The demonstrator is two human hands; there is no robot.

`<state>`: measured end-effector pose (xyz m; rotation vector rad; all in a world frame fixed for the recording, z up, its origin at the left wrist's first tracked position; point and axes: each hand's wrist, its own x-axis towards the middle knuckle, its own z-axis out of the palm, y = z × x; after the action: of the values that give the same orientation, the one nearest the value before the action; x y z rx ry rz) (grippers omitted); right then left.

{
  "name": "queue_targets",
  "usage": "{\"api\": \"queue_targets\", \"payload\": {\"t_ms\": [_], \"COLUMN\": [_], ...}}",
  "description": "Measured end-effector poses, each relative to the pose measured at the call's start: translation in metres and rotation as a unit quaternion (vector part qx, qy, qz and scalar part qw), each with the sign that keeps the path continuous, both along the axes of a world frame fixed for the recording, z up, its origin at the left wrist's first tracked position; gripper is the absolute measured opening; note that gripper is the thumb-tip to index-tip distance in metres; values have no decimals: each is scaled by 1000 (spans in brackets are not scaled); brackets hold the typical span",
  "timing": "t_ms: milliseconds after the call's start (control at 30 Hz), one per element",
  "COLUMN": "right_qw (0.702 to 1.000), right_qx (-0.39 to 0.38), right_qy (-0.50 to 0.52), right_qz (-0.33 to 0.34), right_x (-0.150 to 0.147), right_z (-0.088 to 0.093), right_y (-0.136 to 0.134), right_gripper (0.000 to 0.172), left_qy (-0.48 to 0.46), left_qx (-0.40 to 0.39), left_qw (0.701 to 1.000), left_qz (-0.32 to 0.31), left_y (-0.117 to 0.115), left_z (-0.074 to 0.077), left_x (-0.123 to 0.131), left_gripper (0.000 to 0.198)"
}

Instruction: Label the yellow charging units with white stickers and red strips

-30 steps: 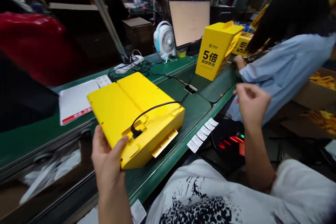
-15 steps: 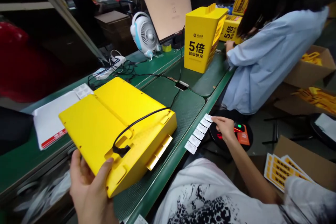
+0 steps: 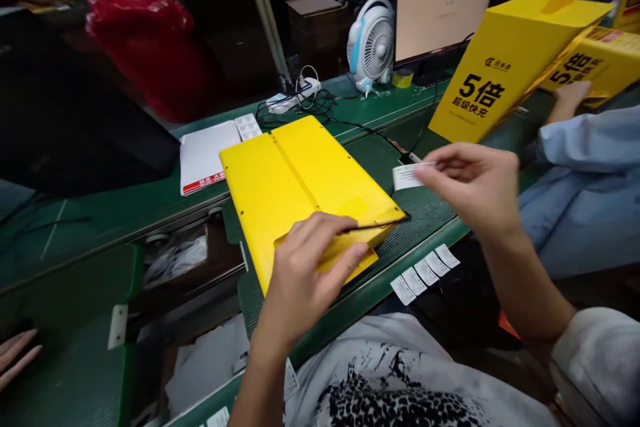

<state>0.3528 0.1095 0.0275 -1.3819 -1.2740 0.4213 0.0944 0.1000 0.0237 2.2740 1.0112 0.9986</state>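
Observation:
A yellow case (image 3: pixel 295 180) lies flat on the green conveyor, its screwed back face up. My left hand (image 3: pixel 310 267) grips its near end, fingers curved over the top and thumb at the side. A black cable (image 3: pixel 383 223) runs from under those fingertips towards the case's right corner; its plugged end is hidden by the hand. Above the belt, right of the case, my right hand (image 3: pixel 475 187) pinches a small white printed label (image 3: pixel 407 177) between thumb and finger. Several similar white labels (image 3: pixel 426 272) hang in a row on the conveyor's green near edge.
A yellow box (image 3: pixel 477 80) stands to the right, beside a co-worker's blue sleeve (image 3: pixel 575 147). Another person's hand (image 3: pixel 20 355) shows at lower left. Behind stand a fan (image 3: pixel 376 47), a monitor (image 3: pixel 445 7), tangled cables and a paper stack (image 3: pixel 207 157).
My right hand has lifted a label off the row and brought it up near the case. My left hand has shifted from the case's corner onto its near end. The view has turned left.

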Motion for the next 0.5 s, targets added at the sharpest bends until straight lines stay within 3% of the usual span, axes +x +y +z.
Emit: {"api": "queue_targets", "payload": {"t_ms": [67,100,167,300,500], "right_qw": [990,981,965,958,960], "right_qx": [-69,-106,-158,-190,-194], "right_qy": [14,27,57,89,79], "right_qz": [119,161,201,195,189], "right_x": [-25,-36,-52,-61,-56], "right_z": [-2,-5,-12,-23,-25], "right_y": [20,27,34,35,33], "right_gripper": [23,25,29,31,29], "left_qy": [-5,-11,-22,-26,31], "left_qx": [-7,-10,-17,-25,7], "left_qw": [1000,1000,999,999,999], "left_qz": [-25,-26,-24,-24,-19], "left_y": [0,0,0,-2,-3], "left_z": [-4,-6,-9,-11,-14], "left_x": [3,4,3,2,4], "left_gripper": [4,6,7,7,10]}}
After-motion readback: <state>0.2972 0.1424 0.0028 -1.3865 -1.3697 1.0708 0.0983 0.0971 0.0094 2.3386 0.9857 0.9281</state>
